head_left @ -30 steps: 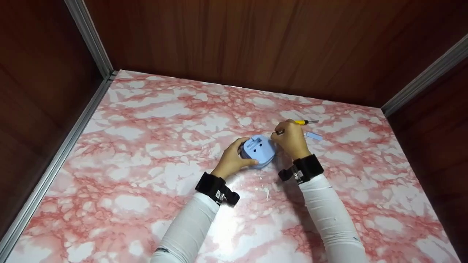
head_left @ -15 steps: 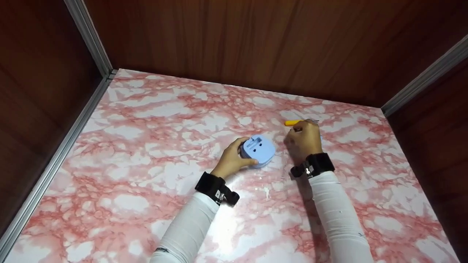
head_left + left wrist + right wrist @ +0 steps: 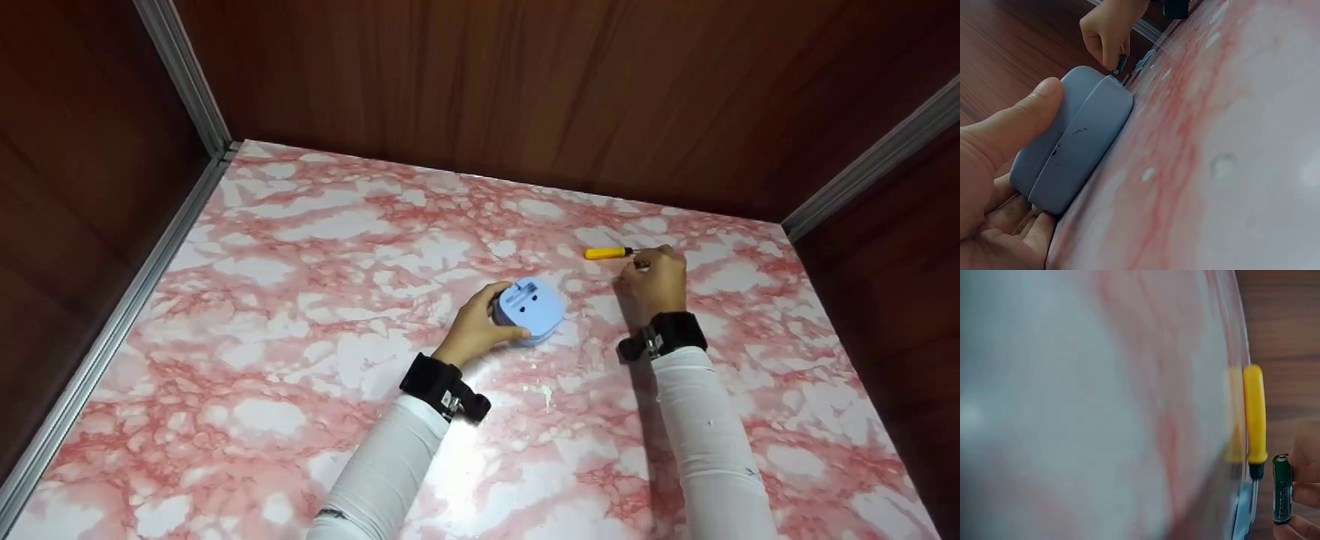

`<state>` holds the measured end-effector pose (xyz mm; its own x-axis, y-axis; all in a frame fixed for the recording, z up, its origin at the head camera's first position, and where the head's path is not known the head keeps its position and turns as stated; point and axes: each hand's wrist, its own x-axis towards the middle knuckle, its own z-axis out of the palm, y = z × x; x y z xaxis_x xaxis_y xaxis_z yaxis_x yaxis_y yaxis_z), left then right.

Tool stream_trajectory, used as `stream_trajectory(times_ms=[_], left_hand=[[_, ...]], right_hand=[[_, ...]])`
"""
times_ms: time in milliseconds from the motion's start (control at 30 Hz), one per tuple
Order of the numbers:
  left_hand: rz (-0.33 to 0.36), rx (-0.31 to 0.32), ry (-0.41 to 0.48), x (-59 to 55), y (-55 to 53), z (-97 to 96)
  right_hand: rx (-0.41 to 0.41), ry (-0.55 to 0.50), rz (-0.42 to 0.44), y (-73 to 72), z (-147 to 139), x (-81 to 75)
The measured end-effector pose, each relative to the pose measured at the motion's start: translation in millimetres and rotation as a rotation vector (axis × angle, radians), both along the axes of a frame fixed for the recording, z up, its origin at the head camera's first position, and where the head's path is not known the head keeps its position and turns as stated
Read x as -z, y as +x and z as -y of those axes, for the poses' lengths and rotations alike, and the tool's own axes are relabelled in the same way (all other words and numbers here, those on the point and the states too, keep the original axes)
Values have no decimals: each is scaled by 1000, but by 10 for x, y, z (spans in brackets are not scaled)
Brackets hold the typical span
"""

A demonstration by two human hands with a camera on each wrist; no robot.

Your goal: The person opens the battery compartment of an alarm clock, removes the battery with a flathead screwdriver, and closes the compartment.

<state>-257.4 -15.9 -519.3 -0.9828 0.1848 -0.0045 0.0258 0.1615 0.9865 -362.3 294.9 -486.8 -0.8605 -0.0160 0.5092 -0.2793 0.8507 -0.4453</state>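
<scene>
My left hand (image 3: 478, 328) grips a light-blue rounded device (image 3: 543, 313) in the middle of the table, thumb across its near edge and fingers around its left side. The device's upturned face shows an open battery slot and two dark holes. In the left wrist view, black flecks mark the side of the device (image 3: 1086, 146). My right hand (image 3: 661, 279) is off to the right, pinching a small green-and-black battery (image 3: 1282, 488) between thumb and fingers. A little blue cover (image 3: 1243, 512) lies on the table near that hand; the hand hides it in the head view.
A screwdriver (image 3: 606, 253) with a yellow handle lies just left of my right hand, its shaft pointing right. White specks (image 3: 546, 391) dot the marbled pink tabletop (image 3: 300, 435) in front of the device. Dark wood panels (image 3: 480, 82) enclose the back and sides.
My right hand has moved right, away from the device and past the screwdriver, carrying the battery. The left hand and device have stayed in place.
</scene>
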Motion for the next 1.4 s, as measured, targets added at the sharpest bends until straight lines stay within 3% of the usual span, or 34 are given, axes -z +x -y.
stream_trajectory(times_ms=[233,433,767,1000,1400], left_hand=[[18,-7,-1,-13,8,0],[14,-5,16,-12,11,2],[19,-4,24,-12,11,8],[-22,4,0,-5,3,14],[-25,0,7,-1,3,6]], right_hand=[[75,-21,51,41,-79,-36],[34,46,-45,-4,-212,-56],[118,21,88,-36,-366,-44],[98,106,99,-108,-491,-7],[112,75,156,-84,-513,-17]])
